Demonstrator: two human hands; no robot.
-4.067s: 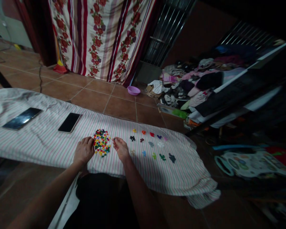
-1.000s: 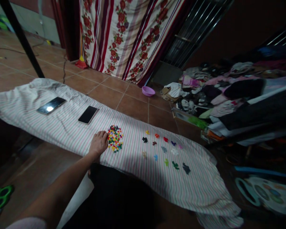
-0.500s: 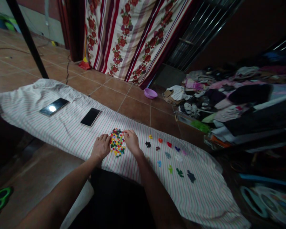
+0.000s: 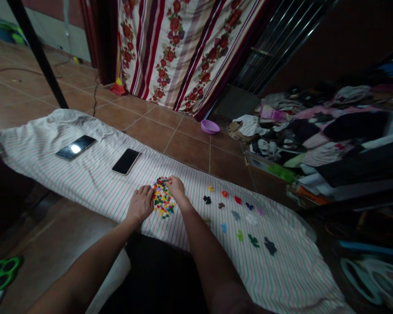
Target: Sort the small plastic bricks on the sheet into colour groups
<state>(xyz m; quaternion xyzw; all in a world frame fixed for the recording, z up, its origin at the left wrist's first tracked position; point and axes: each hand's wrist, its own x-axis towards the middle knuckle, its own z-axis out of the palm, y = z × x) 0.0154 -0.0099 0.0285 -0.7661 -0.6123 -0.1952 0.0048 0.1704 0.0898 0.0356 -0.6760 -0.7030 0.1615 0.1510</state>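
Note:
A round pile of small multicoloured pieces (image 4: 163, 199) lies on the striped cloth (image 4: 190, 179). My left hand (image 4: 142, 203) rests palm down at the pile's left edge, fingers loosely spread and holding nothing visible. Over the pile's upper right edge is my right hand (image 4: 176, 186), its fingertips pinched together; whatever is between them is too small to name. To the right, little groups sorted by colour lie apart, among them black (image 4: 207, 199), orange (image 4: 225, 193), red (image 4: 237, 199), light green (image 4: 239, 235) and dark grey (image 4: 270, 246) ones.
Two phones lie left of the pile, one with a glare on its screen (image 4: 76, 147), one dark (image 4: 126, 162). Beyond the cloth, a purple basin (image 4: 210, 127) sits on the tiled floor, and a heap of clothes (image 4: 314, 126) fills the right side.
My right hand has shifted slightly left across the top of the pile, its fingers still pinched. My left hand stays beside the pile. The whole view has shifted a little.

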